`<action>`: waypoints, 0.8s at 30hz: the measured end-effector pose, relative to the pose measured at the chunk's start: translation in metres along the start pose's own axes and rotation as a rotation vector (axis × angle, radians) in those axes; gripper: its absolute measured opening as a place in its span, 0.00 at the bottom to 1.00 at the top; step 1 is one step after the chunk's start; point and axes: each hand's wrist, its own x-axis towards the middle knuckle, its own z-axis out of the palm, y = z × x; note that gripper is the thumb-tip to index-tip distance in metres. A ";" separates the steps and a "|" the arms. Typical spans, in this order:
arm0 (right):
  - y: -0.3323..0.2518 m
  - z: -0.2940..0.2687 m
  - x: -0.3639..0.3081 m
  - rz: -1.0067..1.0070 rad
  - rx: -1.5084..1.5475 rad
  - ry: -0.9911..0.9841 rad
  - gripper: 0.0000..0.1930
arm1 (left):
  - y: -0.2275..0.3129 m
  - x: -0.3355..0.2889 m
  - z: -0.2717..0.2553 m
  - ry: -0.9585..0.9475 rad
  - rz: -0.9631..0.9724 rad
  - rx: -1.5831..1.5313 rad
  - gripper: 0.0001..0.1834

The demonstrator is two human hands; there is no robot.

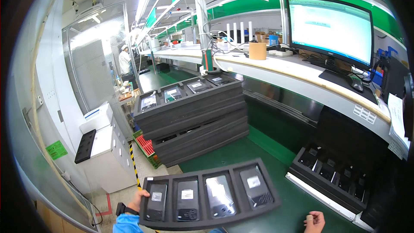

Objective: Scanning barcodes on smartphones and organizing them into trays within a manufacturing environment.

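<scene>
My left hand [139, 201], with a dark band on the wrist and a blue sleeve, grips the left end of a black foam tray [170, 223]. The tray is held up, tilted a little, in front of me. In its compartments lie several flat, dark phones, among them one phone [220, 200] that shines with reflected light; each bears a white label. To the right of the tray, and apart from it, is my right hand [315, 221]. Its fingers are curled in, and nothing shows in them.
Ahead stands a tall stack of black foam trays [198, 125], phones in its top one. At right, more trays [332, 177] sit low under a workbench [302, 69] with a monitor [330, 30]. A white cabinet [110, 159] is at left; a person [125, 60] stands far off.
</scene>
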 end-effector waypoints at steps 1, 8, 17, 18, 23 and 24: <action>-0.007 0.006 -0.005 0.033 0.045 -0.049 0.09 | 0.013 0.012 -0.002 -0.005 -0.023 0.002 0.33; -0.055 0.019 -0.029 0.195 0.060 -0.327 0.19 | 0.070 0.071 0.084 -0.017 -0.166 0.313 0.29; -0.022 -0.051 -0.098 0.653 0.555 -0.030 0.31 | 0.019 0.136 0.268 -0.371 -0.144 0.437 0.28; -0.027 -0.057 -0.105 0.657 0.558 0.020 0.32 | 0.008 0.145 0.277 -0.479 -0.122 0.401 0.28; -0.024 -0.115 -0.170 0.673 0.573 0.196 0.39 | -0.037 0.128 0.351 -0.988 -0.027 0.329 0.42; -0.043 -0.108 -0.165 0.652 0.547 0.305 0.40 | -0.045 0.129 0.356 -1.025 -0.066 0.304 0.44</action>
